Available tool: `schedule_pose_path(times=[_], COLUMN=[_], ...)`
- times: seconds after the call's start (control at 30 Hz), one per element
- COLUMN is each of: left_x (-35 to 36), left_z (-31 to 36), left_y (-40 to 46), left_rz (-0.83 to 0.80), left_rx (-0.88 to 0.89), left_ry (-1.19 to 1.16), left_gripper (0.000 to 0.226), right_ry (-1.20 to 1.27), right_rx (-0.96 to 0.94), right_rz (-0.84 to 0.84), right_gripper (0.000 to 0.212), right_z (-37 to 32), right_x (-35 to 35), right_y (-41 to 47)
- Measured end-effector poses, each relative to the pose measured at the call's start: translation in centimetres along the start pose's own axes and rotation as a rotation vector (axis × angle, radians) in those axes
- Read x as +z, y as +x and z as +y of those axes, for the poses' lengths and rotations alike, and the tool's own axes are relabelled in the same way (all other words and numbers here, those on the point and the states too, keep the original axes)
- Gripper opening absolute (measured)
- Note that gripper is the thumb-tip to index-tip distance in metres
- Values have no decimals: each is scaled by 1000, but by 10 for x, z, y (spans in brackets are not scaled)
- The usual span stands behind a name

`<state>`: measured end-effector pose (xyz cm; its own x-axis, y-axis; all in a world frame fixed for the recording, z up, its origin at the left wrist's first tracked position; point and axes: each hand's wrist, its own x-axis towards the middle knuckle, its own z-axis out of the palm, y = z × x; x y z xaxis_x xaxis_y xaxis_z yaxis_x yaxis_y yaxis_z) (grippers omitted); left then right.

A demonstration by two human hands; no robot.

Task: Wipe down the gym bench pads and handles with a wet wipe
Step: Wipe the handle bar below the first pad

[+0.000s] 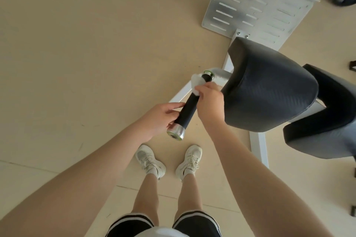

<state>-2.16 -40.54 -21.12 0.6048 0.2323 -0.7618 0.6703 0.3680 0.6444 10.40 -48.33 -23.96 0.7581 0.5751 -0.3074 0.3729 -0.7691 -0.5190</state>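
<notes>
White wet wipe (pixel 196 85) is bunched under the right hand (pixel 209 102), whose fingers curl round it and the black foam handle (pixel 189 107) near its far end. The left hand (pixel 160 119) pinches the handle's near end beside the silver end cap (pixel 176 133). Just right of the handle sits the grey bench pad (pixel 269 86), on a white frame (pixel 258 146) over the beige floor (pixel 86 54).

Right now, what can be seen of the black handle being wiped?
The handle is a black, matte-looking grip with shiny silver end caps, slanting from lower left up toward the grey pad. The left hand holds it near the lower cap; the right hand presses a white wet wipe around its upper part.
</notes>
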Motion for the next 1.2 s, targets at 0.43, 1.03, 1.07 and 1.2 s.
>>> schedule_pose_path(times=[0.43, 1.03, 1.07, 1.2], left_x=[-9, -18, -18, -15], left_z=[5, 10, 11, 11], left_y=[11, 10, 9, 11], left_rz=[-1, 17, 8, -31], left_rx=[-44, -39, -35, -24], left_ry=[-31, -58, -54, -14], left_gripper=[34, 31, 31, 31], right_ry=[-74, 69, 138, 408], right_rx=[-358, -167, -93, 454], right_rz=[29, -273, -160, 207], right_gripper=[22, 24, 23, 30], right_z=[-5, -14, -10, -12], right_x=[-6, -15, -15, -5], right_y=[-32, -55, -57, -48])
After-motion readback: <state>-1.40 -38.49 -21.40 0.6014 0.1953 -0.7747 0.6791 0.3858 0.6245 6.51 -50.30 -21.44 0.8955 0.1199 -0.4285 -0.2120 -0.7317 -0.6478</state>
